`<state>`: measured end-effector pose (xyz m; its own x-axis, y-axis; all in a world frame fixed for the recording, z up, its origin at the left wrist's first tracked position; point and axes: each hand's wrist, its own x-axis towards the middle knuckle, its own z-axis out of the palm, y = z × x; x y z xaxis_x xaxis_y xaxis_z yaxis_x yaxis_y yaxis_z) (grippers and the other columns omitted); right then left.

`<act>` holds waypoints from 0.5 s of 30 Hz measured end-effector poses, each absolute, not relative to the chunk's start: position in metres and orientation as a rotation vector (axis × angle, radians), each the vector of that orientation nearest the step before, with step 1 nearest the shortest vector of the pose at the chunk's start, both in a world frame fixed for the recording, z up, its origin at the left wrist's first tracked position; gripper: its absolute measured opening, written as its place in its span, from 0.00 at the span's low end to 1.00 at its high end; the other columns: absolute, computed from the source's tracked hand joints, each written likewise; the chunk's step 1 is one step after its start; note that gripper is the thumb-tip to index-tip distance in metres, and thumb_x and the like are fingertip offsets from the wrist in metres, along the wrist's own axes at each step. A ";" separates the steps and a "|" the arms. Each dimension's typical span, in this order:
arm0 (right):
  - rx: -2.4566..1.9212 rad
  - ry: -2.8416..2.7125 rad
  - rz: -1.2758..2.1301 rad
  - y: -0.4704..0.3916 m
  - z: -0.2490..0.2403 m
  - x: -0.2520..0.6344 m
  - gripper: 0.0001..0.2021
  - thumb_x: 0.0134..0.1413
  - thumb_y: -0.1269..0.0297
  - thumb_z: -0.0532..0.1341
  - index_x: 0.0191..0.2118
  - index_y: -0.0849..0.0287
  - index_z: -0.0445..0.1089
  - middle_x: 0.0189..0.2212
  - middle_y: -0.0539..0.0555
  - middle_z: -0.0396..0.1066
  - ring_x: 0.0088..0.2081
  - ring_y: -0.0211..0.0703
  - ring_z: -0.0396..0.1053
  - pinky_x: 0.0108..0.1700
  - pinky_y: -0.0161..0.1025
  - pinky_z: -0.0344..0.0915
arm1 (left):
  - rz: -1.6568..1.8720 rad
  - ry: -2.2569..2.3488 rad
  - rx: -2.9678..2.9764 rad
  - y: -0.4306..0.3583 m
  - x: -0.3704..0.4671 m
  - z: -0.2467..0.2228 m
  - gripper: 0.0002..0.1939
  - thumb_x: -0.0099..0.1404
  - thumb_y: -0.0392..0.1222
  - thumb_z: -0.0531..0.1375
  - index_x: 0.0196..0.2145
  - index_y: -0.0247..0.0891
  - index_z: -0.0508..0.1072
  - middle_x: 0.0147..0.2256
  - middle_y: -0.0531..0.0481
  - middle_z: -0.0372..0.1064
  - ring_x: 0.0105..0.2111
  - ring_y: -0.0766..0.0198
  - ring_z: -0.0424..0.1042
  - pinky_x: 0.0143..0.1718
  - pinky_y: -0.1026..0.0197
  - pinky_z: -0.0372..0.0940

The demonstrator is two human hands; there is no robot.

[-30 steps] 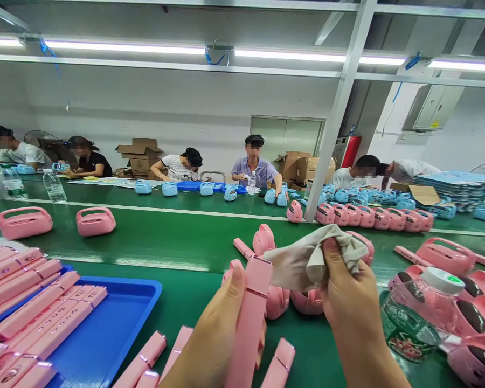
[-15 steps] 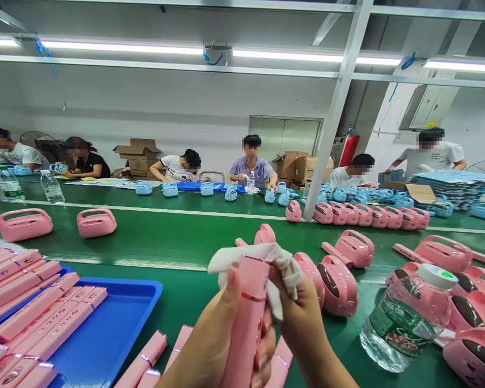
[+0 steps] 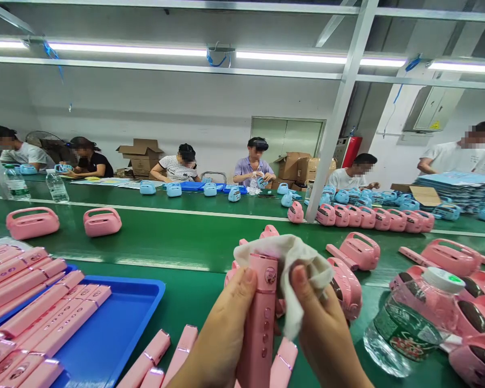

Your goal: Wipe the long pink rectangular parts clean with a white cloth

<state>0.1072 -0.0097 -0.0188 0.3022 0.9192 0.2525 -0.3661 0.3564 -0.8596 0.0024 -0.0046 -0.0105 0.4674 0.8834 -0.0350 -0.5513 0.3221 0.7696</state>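
Note:
My left hand (image 3: 222, 339) grips a pink bar-shaped panel (image 3: 261, 318) upright, its row of small buttons facing me. My right hand (image 3: 323, 334) pinches a white cloth (image 3: 285, 256) that drapes over the panel's top end and right side. Both hands are low in the middle of the view, above the green belt (image 3: 178, 237). More pink panels (image 3: 161, 345) lie on the belt just below my hands.
A blue tray (image 3: 105, 323) at lower left holds several pink panels. A water bottle (image 3: 412, 318) lies at right among pink speaker shells (image 3: 358, 250). Two pink shells (image 3: 101, 222) sit on the belt at left. Several other people work at the far side.
The panel has turned so its button face shows. The cloth came from the right onto the panel's top, and my right hand closed in beside it. A person at far right stood up.

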 end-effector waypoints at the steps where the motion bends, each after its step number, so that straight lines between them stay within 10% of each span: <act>1: -0.783 -0.913 0.963 -0.013 -0.017 0.103 0.11 0.43 0.55 0.67 0.31 0.55 0.72 0.20 0.47 0.69 0.23 0.39 0.66 0.24 0.32 0.63 | 1.061 0.488 0.809 -0.005 0.004 -0.010 0.18 0.60 0.53 0.58 0.42 0.39 0.73 0.31 0.49 0.73 0.29 0.65 0.69 0.36 0.63 0.61; 4: -0.770 -1.031 0.938 -0.017 -0.013 0.094 0.08 0.42 0.58 0.67 0.29 0.56 0.73 0.24 0.48 0.70 0.27 0.39 0.66 0.29 0.32 0.63 | 1.205 0.536 0.908 -0.007 0.005 -0.010 0.15 0.61 0.50 0.57 0.41 0.39 0.73 0.30 0.52 0.73 0.30 0.66 0.69 0.41 0.65 0.60; 11: -0.783 -0.950 0.960 0.001 -0.019 0.108 0.15 0.46 0.56 0.65 0.40 0.57 0.70 0.17 0.45 0.66 0.20 0.37 0.62 0.21 0.32 0.60 | 0.882 0.622 0.878 -0.009 -0.007 -0.007 0.31 0.59 0.65 0.48 0.21 0.33 0.70 0.13 0.51 0.63 0.13 0.72 0.59 0.16 0.70 0.53; 15: -0.792 -0.918 0.853 0.004 -0.024 0.116 0.14 0.56 0.53 0.57 0.45 0.54 0.65 0.32 0.51 0.72 0.31 0.42 0.71 0.24 0.33 0.66 | 0.861 0.603 0.809 -0.007 -0.007 -0.010 0.31 0.55 0.67 0.51 0.27 0.31 0.72 0.16 0.50 0.64 0.14 0.72 0.59 0.18 0.69 0.55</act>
